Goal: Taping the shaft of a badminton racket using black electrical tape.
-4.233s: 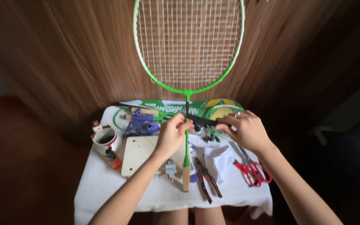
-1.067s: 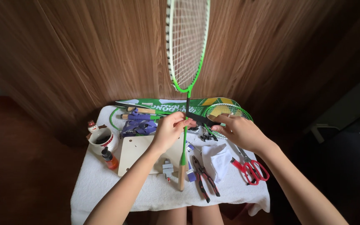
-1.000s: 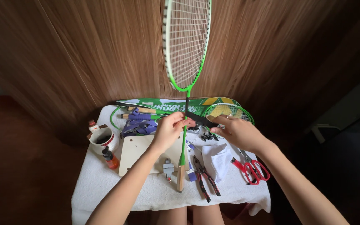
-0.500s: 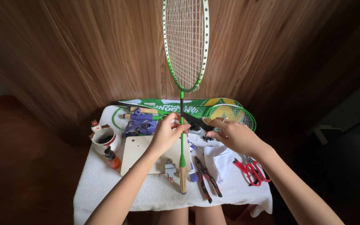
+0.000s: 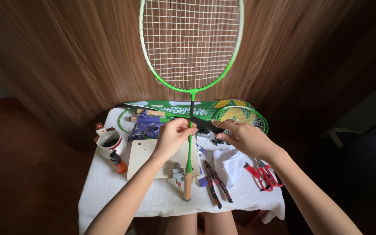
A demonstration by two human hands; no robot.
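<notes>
We have turned the green badminton racket point(image 5: 191, 52) since half a second ago: its strung head, then nearly edge-on, now faces us flat against the wooden wall. Our left hand point(image 5: 173, 138) pinches the thin green shaft just above the bare wooden handle, its grip pressed together around it, holding the racket upright over the white-clothed surface point(image 5: 109, 191). Just right of the shaft, our right hand point(image 5: 240, 137) pinches a strip of black tape point(image 5: 205, 124) that meets the shaft. Pliers point(image 5: 216, 182) and red scissors point(image 5: 264, 174) lie nearer us, right of the handle.
</notes>
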